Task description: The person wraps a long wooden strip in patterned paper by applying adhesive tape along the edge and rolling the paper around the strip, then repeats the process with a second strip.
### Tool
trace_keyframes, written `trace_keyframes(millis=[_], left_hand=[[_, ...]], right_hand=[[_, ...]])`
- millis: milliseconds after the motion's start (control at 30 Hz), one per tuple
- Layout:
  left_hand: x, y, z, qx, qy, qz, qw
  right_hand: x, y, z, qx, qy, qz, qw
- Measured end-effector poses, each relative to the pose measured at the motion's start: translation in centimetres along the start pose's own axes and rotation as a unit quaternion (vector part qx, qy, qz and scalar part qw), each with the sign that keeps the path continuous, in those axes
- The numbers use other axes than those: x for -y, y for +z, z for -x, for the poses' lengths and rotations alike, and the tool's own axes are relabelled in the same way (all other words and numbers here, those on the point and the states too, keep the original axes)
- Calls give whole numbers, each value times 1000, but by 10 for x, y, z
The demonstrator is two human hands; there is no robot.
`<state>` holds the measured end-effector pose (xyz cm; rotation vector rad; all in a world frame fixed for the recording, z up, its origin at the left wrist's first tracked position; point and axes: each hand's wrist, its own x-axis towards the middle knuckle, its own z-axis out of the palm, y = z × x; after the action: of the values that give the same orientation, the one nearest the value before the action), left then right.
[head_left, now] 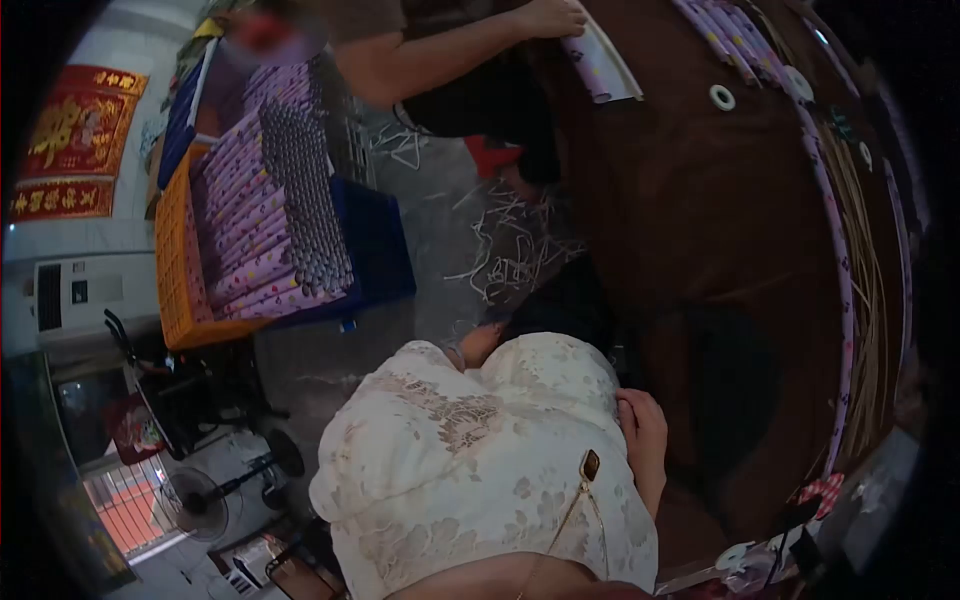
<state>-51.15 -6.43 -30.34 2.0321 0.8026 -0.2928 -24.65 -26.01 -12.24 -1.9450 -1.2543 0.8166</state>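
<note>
My right hand point(644, 428) rests against the right side of the white floral dress point(450, 440), beside the brown-covered table point(700, 210). Its fingers are loosely bent and slightly apart, with nothing seen in them. Beyond the dress's upper edge, my left hand point(481, 343) is partly visible near dark cloth; its fingers are too hidden and dim to make out.
Another person's arm point(450, 65) reaches to a patterned paper roll point(600, 70) on the table. A tape ring point(721, 97) and long tubes point(730, 40) lie there. An orange crate point(180, 270) holds purple tubes. White strips point(500, 245) litter the floor near a fan point(193, 503).
</note>
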Motion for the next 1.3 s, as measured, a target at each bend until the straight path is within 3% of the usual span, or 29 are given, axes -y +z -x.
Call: trace_keyframes(millis=[33, 67, 133, 167, 233, 267, 600, 733, 1067, 1300], left_hand=[[60, 53, -15, -36, 10, 117, 992], [99, 95, -44, -28, 23, 105, 994], [182, 156, -57, -77, -30, -2, 997], [136, 129, -42, -144, 18, -3, 989], [190, 163, -30, -184, 48, -79, 979], [194, 175, -75, -229, 70, -147, 960], [150, 110, -124, -106, 94, -178, 974], [132, 111, -118, -37, 81, -167, 982], [92, 25, -132, 103, 26, -159, 981], [78, -43, -129, 164, -64, -123, 977]], right_hand=[[-6, 3, 4, -23, 18, -5, 1000], [-10, 6, 7, -45, 35, -10, 998], [-14, 10, 11, -66, 41, -30, 997], [-13, 11, 15, -68, 43, -49, 996], [-18, 15, 15, -63, 19, -19, 998], [-21, 15, 18, -48, -9, 14, 999], [-22, 25, 25, -83, -47, 17, 995], [-25, 28, 28, -95, -46, 7, 994], [-24, 34, 30, -122, -33, 14, 992], [-8, 31, 23, -123, -15, 14, 992]])
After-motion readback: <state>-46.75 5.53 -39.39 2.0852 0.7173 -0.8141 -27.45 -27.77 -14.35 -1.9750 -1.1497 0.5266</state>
